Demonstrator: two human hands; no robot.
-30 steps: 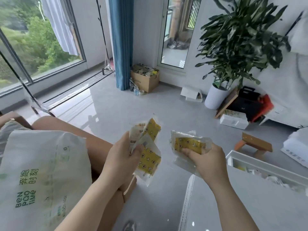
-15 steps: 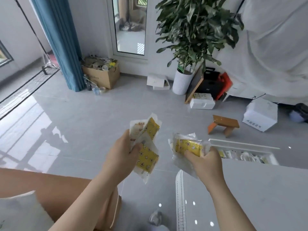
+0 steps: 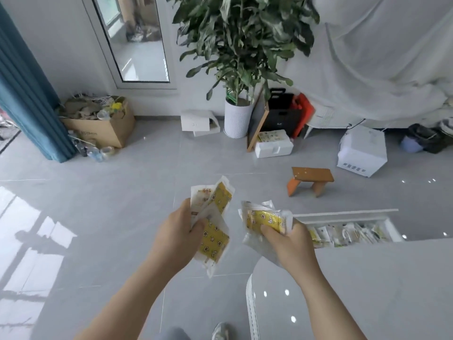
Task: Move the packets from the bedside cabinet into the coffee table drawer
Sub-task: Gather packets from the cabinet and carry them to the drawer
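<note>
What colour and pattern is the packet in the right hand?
The packet in the right hand is yellow with small printed figures and whitish edges; the head view shows it best.

Bright, even daylight fills the room. Pale window patches lie on the glossy floor (image 3: 98,217) towards its left edge, and small white glints dot the coffee table (image 3: 367,290) near its left edge (hard, blown-out specks). Shadows are faint and soft. Wide-angle distortion bends the curtain (image 3: 24,94) and door frame (image 3: 147,85). Print on the packets (image 3: 214,239) is too soft to read.
</note>
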